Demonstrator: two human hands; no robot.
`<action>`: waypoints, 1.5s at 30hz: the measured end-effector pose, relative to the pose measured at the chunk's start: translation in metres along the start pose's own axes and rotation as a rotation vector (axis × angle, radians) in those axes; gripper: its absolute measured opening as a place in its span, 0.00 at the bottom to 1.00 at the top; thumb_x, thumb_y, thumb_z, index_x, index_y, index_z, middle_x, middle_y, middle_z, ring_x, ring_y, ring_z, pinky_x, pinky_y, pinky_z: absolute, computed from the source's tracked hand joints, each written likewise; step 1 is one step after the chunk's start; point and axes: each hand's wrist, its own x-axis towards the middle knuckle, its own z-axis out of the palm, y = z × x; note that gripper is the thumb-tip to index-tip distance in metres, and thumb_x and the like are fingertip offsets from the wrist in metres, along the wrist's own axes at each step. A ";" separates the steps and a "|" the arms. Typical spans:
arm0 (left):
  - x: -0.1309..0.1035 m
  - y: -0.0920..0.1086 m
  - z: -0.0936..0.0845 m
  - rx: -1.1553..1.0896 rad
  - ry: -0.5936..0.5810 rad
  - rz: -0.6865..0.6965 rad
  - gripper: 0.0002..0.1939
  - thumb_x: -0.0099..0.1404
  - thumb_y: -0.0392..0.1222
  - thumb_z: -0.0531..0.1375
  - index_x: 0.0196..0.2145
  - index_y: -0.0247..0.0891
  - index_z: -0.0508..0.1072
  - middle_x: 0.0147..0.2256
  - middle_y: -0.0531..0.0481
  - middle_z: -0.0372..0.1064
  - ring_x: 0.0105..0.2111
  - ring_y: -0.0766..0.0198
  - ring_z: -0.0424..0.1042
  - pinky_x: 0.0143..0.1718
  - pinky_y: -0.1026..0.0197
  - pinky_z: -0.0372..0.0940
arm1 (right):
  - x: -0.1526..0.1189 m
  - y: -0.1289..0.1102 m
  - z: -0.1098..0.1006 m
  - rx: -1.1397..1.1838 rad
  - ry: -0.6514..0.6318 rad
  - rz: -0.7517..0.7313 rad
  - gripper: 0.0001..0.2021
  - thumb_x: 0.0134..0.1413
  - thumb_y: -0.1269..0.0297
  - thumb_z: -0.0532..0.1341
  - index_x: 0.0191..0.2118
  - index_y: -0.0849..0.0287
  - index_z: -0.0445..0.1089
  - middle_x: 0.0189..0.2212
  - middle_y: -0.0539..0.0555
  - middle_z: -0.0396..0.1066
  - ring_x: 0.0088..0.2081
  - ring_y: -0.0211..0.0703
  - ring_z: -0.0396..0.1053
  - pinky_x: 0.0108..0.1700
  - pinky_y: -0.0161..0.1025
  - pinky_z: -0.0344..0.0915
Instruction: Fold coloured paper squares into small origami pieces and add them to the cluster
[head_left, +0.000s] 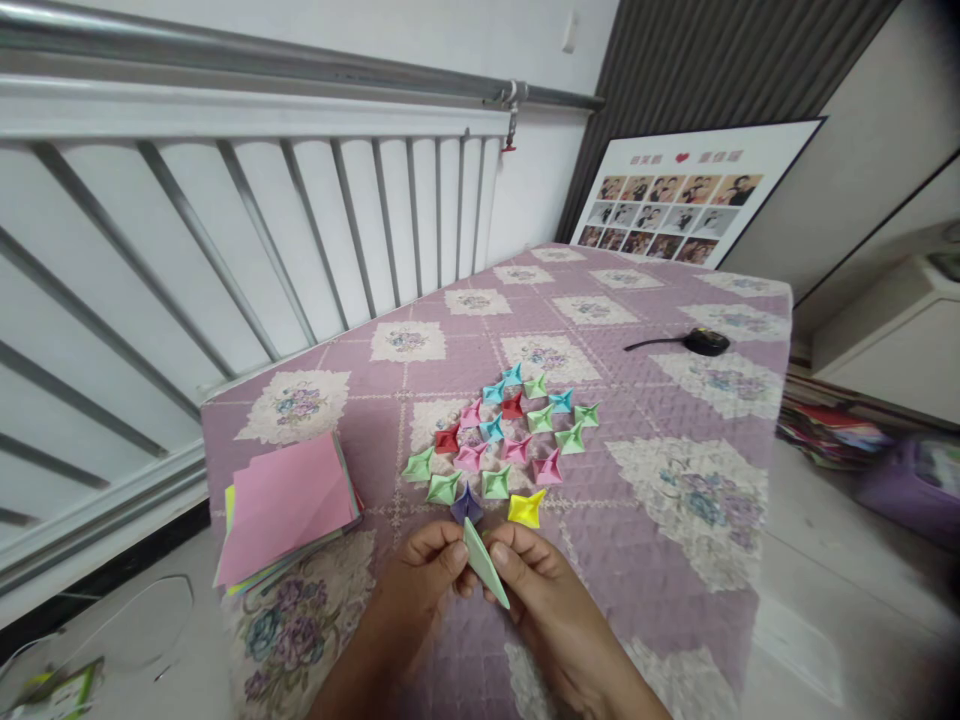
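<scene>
A folded piece of light green paper (486, 565) is held between my two hands, tilted, near the table's front. My left hand (426, 575) pinches its left side with thumb and fingers. On the other side my right hand (536, 580) grips the paper, thumb along its edge. Just beyond the hands sit small folded paper pieces in rows: a purple one (466, 503), a yellow one (527, 508), a red one (447, 438), and several green, pink and blue ones. The lower fingers of both hands are partly hidden.
A stack of coloured square paper (289, 505) with pink on top lies at the left table edge. The table (600, 550) has a purple floral cloth. A black object with a strap (705, 342) rests at the right. A white radiator (255, 230) stands along the left side.
</scene>
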 end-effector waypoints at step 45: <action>0.003 0.003 -0.002 -0.139 0.067 -0.042 0.13 0.51 0.45 0.70 0.32 0.37 0.74 0.24 0.57 0.67 0.21 0.73 0.62 0.25 0.68 0.56 | -0.001 0.001 -0.002 -0.430 0.123 -0.249 0.09 0.57 0.57 0.59 0.30 0.55 0.64 0.23 0.45 0.60 0.26 0.36 0.59 0.29 0.32 0.57</action>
